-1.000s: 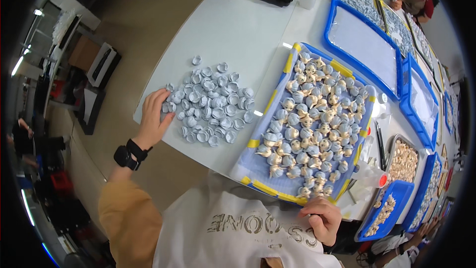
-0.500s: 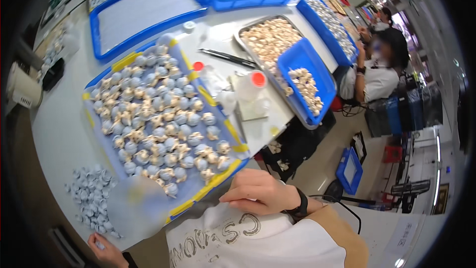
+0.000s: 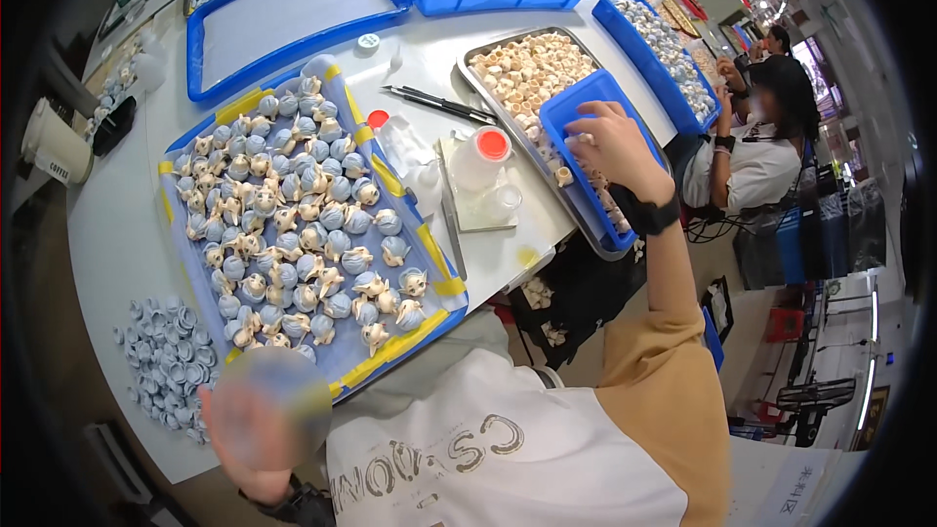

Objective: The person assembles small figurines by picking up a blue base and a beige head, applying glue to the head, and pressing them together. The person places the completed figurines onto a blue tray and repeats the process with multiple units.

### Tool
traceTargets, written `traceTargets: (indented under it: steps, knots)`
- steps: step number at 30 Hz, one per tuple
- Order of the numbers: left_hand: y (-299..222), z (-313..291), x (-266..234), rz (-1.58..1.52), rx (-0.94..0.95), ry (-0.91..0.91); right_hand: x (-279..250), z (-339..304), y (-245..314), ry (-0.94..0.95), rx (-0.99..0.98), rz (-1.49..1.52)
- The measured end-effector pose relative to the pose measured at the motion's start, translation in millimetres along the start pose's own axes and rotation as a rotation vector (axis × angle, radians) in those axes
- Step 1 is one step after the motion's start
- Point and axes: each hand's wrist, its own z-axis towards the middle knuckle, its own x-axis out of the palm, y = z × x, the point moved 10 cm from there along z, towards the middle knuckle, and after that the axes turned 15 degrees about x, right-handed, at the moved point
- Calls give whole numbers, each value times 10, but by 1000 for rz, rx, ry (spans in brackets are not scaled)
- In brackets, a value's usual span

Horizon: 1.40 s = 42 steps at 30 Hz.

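Cream figurine pieces [image 3: 616, 219] lay in the small blue tray [image 3: 593, 88], newly within reach: my right hand [image 3: 617, 148] had moved there, fingers bent; I couldn't tell what it, or my blurred left hand [image 3: 256, 464], held.

The white shirt [image 3: 517, 483], cream cup [image 3: 61, 141] and pale sign [image 3: 797, 484] bear dark lettering [image 3: 506, 437].

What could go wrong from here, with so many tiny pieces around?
The right hand, over the small blue tray, might bump it and spill its cream pieces. The loose pale blue cups lie close to the table's edge near the left hand, so a brush could knock some off.
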Motion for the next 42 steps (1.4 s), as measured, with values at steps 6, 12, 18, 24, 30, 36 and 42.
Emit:
traceTargets:
  steps: [6, 12, 18, 24, 30, 36, 42]
  knots:
    - [348, 179, 118, 112, -80, -214, 55, 57, -89, 17, 23, -25]
    - [447, 208, 226, 140, -200, 122, -28, 119, 5, -32, -16, 59]
    - [466, 425, 284, 139, -68, -78, -311, -21, -303, -167, 100, 278]
    - [509, 443, 338, 273, -120, -66, -729, -768, 43, -165, 186, 1253]
    - [652, 383, 424, 653, -221, 224, -115, -1350, 1266, 422, -7, 1791]
    - [758, 388, 437, 689, -190, 300, 228, -1467, 1328, 678, 184, 1912]
    - [724, 409, 398, 858, -187, 235, 60, -1304, 1024, 433, 150, 1758]
